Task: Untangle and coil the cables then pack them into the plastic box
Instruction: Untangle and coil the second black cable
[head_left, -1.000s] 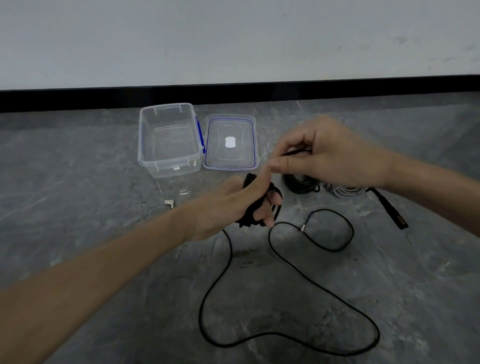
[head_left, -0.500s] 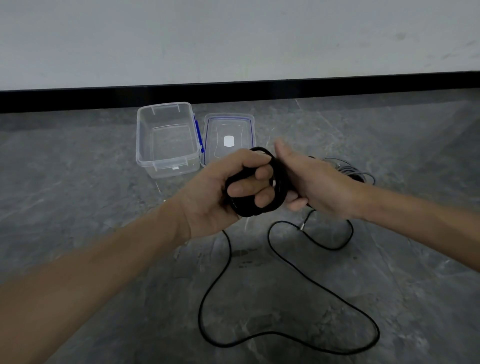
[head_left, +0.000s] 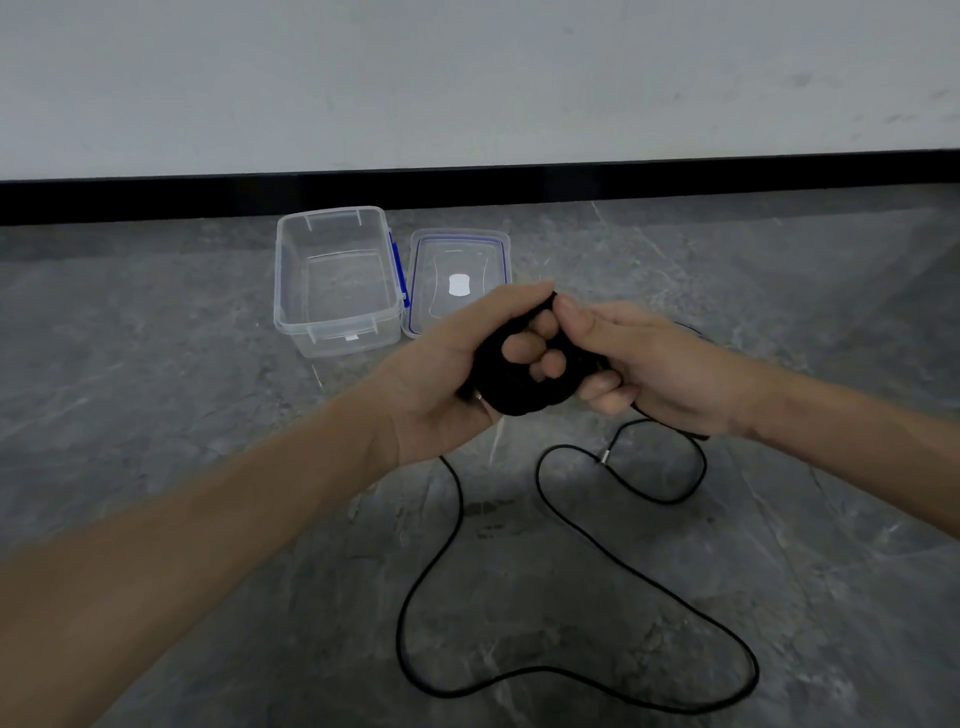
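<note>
My left hand (head_left: 441, 379) grips a black cable coil (head_left: 514, 397) wound round its fingers, held above the floor in front of the box. My right hand (head_left: 654, 369) holds the right side of the same coil, thumb on top. The loose length of the black cable (head_left: 613, 558) trails down from the coil and lies in a wide loop on the floor below my hands, with a small metal plug end (head_left: 603, 457) near the right hand. The clear plastic box (head_left: 337, 325) stands open with nothing inside it. Other cables behind my right hand are mostly hidden.
The box's clear lid with blue seal (head_left: 457, 249) lies flat just right of the box. A black skirting (head_left: 519, 189) and a white wall run behind them. The floor (head_left: 156, 389) is grey stone tile.
A second ago my right hand was raised, pinching the cable end above the coil. It has come down and closed on the coil's right side. The left hand has turned palm up.
</note>
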